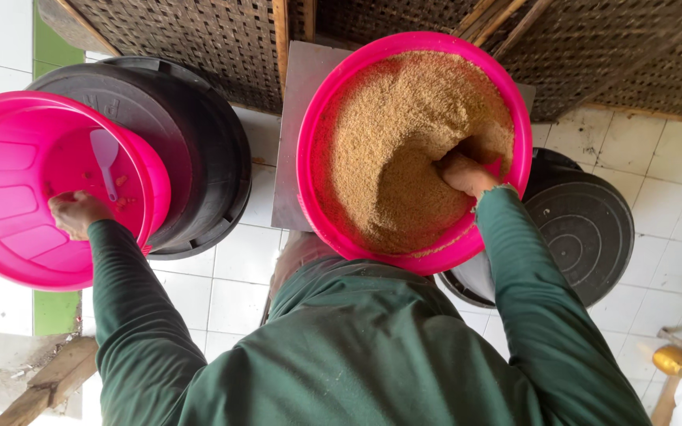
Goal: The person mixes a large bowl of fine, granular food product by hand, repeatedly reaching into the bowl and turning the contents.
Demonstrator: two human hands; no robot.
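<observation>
Left hand (pixel 76 213) grips rim of empty pink basin (pixel 17 197), 9 o'clock, small scoop (pixel 105 158) inside. Right hand (pixel 466 173) buried in brown grain (pixel 396 150), grip hidden, cannot tell. Full pink basin (pixel 317 102) at 12 o'clock. Step: scooping grain. Next likely needs lift clear, carry left.

The left hand (pixel 76 213) grips the rim of a tilted, nearly bare pink basin (pixel 9 197) holding a pale scoop (pixel 105 158). The right hand (pixel 466 173) digs into brown grain (pixel 388 150) filling another pink basin (pixel 313 118).
</observation>
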